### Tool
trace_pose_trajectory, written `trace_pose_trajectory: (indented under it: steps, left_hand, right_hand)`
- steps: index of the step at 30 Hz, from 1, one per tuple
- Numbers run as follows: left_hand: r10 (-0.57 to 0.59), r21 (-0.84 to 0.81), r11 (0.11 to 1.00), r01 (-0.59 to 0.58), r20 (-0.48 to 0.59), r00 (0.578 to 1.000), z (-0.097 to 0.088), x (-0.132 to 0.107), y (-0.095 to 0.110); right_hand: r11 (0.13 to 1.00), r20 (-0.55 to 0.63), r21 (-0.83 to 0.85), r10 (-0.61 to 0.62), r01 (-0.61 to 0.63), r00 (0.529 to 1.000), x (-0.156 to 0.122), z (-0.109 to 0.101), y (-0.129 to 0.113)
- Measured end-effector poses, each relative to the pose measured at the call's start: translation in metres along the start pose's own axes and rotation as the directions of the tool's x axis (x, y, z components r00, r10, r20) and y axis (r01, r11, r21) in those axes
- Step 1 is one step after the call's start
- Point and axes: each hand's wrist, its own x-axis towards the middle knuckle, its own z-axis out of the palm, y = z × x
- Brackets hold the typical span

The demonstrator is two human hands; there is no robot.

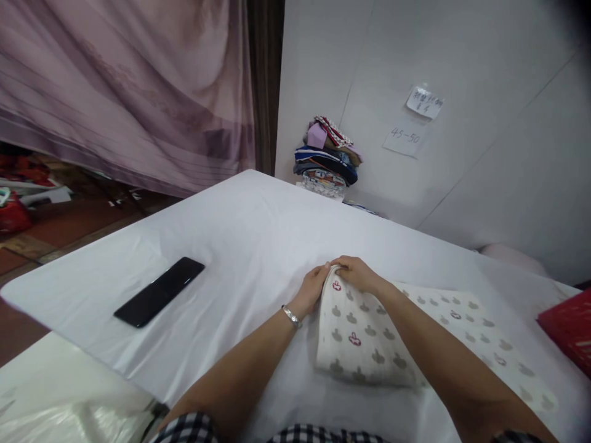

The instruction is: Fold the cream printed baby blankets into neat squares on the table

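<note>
A white cloth (364, 338) printed with grey and red shapes is partly lifted and folded in front of me, while its right part lies flat on the table. My left hand (314, 288), with a silver bracelet at the wrist, grips the upper left corner of the fold. My right hand (355, 271) holds the same upper edge from the other side, close to the left one. The fingers of both hands are closed on the cloth and partly hidden behind it.
A black phone (159, 292) lies on the white-covered table (240, 227) to the left. Behind the far edge stands a stack of folded fabrics (325, 157) by the wall. A red object (570, 329) sits at the right edge. A pink curtain (138, 80) hangs back left.
</note>
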Motion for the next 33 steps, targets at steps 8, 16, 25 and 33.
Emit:
trace_pose_trajectory:
  steps: [8,16,25,33]
  left_hand:
    - [-0.059,0.128,0.989,0.079,-0.160,0.985,-0.008,0.014,-0.007]
    - [0.056,0.540,0.840,0.049,-0.175,0.983,-0.013,0.020,-0.011]
    - [0.212,0.898,0.438,-0.044,-0.055,0.976,-0.014,0.010,0.004]
    - [0.225,0.969,0.244,-0.022,-0.035,0.974,-0.014,0.009,0.014]
  right_hand:
    - [0.965,-0.297,-0.251,-0.146,0.071,0.944,-0.039,0.015,-0.010]
    - [0.849,-0.187,-0.415,0.274,-0.328,0.943,-0.080,0.040,0.016]
    - [0.773,-0.296,-0.460,0.331,-0.437,0.896,-0.111,0.010,0.038]
    - [0.818,-0.239,-0.322,0.418,-0.477,0.877,-0.122,0.000,0.062]
